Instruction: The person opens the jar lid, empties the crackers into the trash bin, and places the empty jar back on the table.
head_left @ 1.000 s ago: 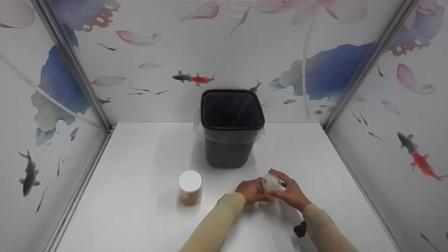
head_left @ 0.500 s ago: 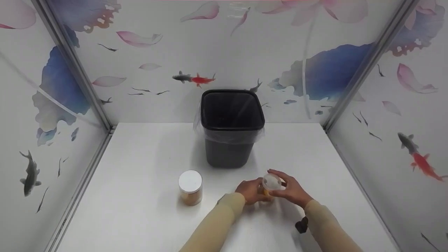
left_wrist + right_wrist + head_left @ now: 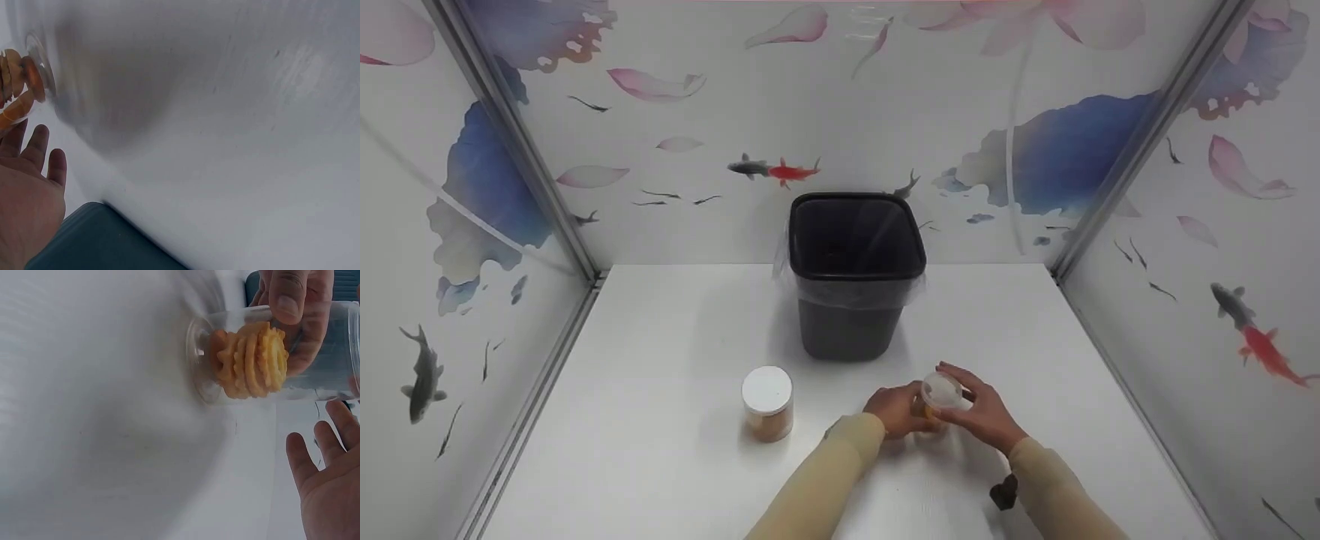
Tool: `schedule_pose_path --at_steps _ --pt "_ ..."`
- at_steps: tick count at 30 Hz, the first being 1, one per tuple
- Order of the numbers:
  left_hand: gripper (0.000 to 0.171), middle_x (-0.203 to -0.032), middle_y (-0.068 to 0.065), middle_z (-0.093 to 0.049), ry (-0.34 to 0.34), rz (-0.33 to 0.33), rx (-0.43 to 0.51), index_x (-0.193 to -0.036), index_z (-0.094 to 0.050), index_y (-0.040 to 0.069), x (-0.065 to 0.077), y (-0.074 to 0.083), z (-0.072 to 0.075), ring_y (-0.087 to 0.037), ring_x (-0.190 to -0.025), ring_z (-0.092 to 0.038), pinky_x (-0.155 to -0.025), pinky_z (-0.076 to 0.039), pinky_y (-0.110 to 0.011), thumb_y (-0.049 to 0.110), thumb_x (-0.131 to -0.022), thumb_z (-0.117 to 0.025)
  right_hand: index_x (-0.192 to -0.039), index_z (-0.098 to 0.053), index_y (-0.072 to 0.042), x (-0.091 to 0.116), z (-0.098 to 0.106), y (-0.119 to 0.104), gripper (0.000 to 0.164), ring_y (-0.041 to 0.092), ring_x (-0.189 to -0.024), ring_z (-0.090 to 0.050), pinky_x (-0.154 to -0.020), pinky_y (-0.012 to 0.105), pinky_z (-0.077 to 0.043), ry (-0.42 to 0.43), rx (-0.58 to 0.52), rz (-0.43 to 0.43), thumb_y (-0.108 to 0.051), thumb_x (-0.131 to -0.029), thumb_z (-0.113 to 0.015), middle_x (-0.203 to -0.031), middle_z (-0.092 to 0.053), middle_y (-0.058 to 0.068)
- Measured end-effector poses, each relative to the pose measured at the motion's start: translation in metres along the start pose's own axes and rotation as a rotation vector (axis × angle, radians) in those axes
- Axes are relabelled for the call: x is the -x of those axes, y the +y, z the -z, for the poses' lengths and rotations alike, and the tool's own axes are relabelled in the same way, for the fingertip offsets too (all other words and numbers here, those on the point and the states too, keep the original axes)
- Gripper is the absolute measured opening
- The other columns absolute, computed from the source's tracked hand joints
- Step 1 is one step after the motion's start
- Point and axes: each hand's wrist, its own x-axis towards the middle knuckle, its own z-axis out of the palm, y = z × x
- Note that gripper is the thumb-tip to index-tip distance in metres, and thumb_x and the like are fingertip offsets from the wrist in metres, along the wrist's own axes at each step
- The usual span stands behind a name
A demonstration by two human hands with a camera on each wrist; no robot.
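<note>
While the left hand is gripping a clear jar at five o'clock, head view, the right hand is pinching its top; cookies sitting inside; white-lidded jar standing at seven o'clock.

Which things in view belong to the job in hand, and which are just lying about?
In the job:
clear jar
ridged cookies inside it
left hand, gripping its side
right hand, holding its top

Apparently just standing by (judging from this moment alone):
white-lidded jar, untouched
black bin with plastic liner, untouched
</note>
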Motion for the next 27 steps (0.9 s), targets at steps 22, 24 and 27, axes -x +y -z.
schedule_pose_path --at_steps 22,24,27 --pt "0.068 -0.127 0.014 -0.063 0.012 0.009 -0.006 -0.139 -0.056 0.030 0.001 0.003 0.002 -0.011 -0.116 -0.058 -0.103 -0.042 -0.035 0.055 -0.080 -0.079 -0.145 -0.053 -0.014 -0.007 0.025 -0.004 0.068 0.033 -0.140 -0.036 -0.107 0.066 -0.028 -0.081 0.004 0.028 -0.021 -0.084 -0.082 -0.150 -0.047 0.007" --pt "0.067 -0.125 0.013 -0.064 0.013 0.005 -0.021 -0.137 -0.057 0.029 0.001 0.003 0.002 -0.011 -0.114 -0.059 -0.102 -0.043 -0.035 0.055 -0.080 -0.079 -0.145 -0.053 -0.016 -0.005 0.028 -0.003 0.069 0.032 -0.141 -0.035 -0.108 0.064 -0.029 -0.055 0.009 0.019 -0.022 -0.084 -0.082 -0.150 -0.046 0.006" --pt "0.065 -0.122 0.012 -0.066 0.012 -0.001 -0.027 -0.135 -0.057 0.028 0.001 0.003 0.002 -0.011 -0.110 -0.060 -0.101 -0.042 -0.035 0.054 -0.080 -0.079 -0.145 -0.053 -0.020 -0.003 0.032 -0.001 0.067 0.030 -0.142 -0.034 -0.109 0.061 -0.030 -0.019 0.019 0.000 -0.023 -0.085 -0.081 -0.151 -0.046 0.004"
